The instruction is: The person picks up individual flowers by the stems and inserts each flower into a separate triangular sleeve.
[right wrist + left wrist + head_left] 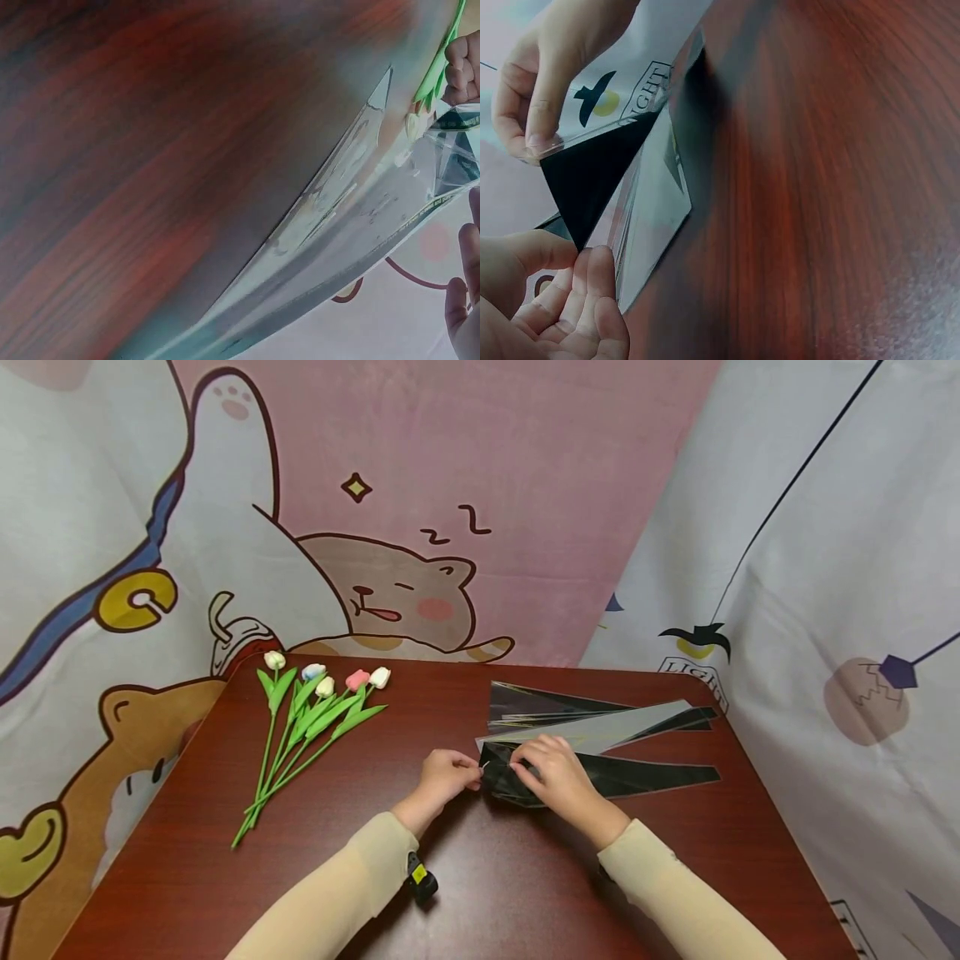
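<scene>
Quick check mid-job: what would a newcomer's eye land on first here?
Probably the big sleeping cartoon animal on the backdrop behind the table. Next, the five tulips with white, pale yellow, pink and blue heads, lying on the table's left side. Then the left hand and right hand near the middle, pinching one end of a dark sleeve, with more sleeves just beyond.

The left arm (322,889) and right arm (678,889) angle inward toward the wrapper (652,777). At its left end, the left hand (446,775) pinches an edge between thumb and fingertips, other fingers bent. Over the wrapper, the right hand (558,777), knuckles up, pinches another edge between thumb and forefinger.
</scene>
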Motion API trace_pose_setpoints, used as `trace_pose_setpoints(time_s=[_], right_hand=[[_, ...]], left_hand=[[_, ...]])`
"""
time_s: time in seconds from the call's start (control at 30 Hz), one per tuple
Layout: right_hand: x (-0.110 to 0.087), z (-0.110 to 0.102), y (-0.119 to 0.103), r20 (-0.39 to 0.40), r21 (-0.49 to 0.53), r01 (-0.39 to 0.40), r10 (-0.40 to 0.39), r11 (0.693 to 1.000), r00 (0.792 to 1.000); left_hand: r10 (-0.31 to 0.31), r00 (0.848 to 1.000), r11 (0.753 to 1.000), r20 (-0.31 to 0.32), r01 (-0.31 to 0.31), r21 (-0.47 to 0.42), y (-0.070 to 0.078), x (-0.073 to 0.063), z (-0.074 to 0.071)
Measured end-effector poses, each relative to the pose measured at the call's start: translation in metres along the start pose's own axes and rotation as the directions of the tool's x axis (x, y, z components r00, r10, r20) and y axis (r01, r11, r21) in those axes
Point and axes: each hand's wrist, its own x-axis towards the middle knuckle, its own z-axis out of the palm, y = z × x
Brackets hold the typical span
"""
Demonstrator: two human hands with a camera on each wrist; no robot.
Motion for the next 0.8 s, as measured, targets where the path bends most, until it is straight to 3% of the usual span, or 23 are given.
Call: trace_pose_setpoints(time_s=[0.33, 0.53, 0.8], right_hand=[[0.003, -0.002, 0.0, -0.063, -0.023, 0.008, -0.009, 1.0, 0.998], [0.003, 0.001, 0.0, -0.088, -0.033, 0.035, -0.037, 0.999, 0.995], [0.004, 0.002, 0.001, -0.065, -0.065, 0.022, -0.026, 0.998, 0.998]], left_hand=[[-0.007, 0.999, 0.998, -0.036, 0.005, -0.057, -0.003, 0.004, -0.01], [-0.029, 1.0, 0.993, 0.002, 0.029, -0.111, -0.002, 0.005, -0.008], [-0.004, 0.999, 0.994, 0.037, 0.008, -0.109, 0.007, 0.0, -0.007]])
